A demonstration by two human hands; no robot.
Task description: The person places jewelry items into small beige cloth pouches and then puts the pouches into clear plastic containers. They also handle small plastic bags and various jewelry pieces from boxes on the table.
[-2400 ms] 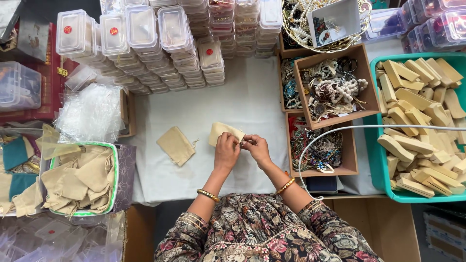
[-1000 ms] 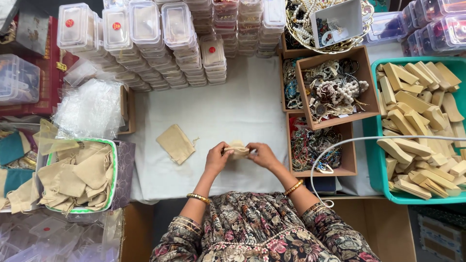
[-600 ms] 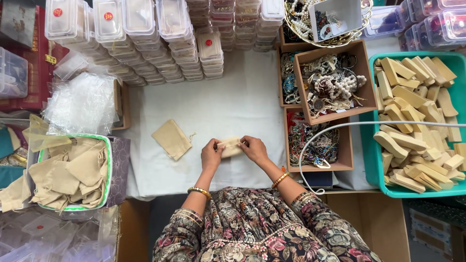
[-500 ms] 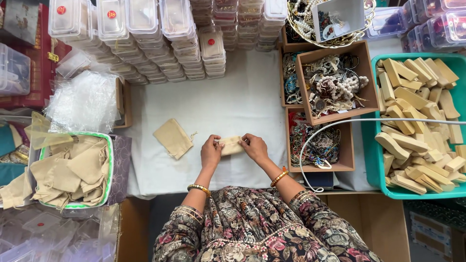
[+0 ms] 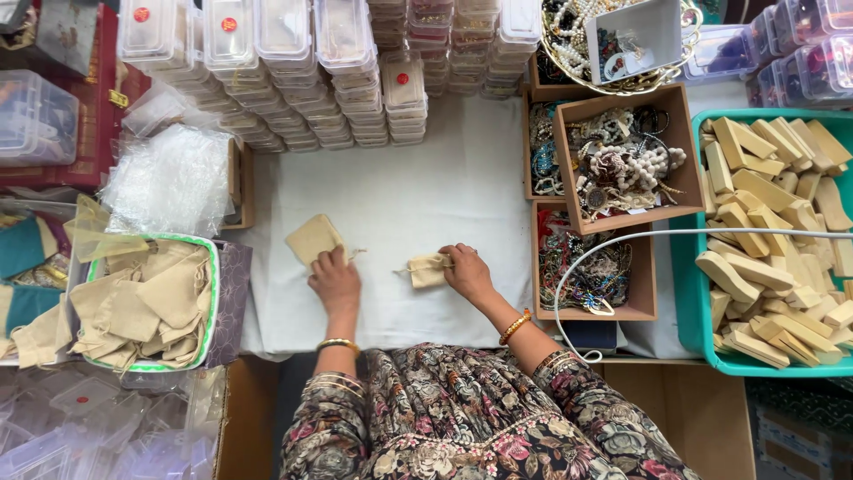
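A small filled beige drawstring pouch (image 5: 427, 270) lies on the white cloth (image 5: 418, 196), and my right hand (image 5: 466, 271) rests on its right end with the fingertips pinching it. My left hand (image 5: 335, 279) has reached left and its fingers lie on the lower edge of a flat empty beige pouch (image 5: 314, 237). Both wrists wear gold bangles.
Stacks of clear lidded boxes (image 5: 293, 71) line the far edge. Cardboard trays of beaded jewellery (image 5: 613, 164) stand to the right, then a green bin of wooden blocks (image 5: 773, 231). A basket of empty beige pouches (image 5: 147, 307) and crinkled plastic bags (image 5: 169, 178) sit left. A white cable (image 5: 622, 244) crosses the right side.
Both hands held the small pouch together before. Now my left hand has let go and moved left onto the flat pouch, while the right hand keeps the filled pouch on the cloth.
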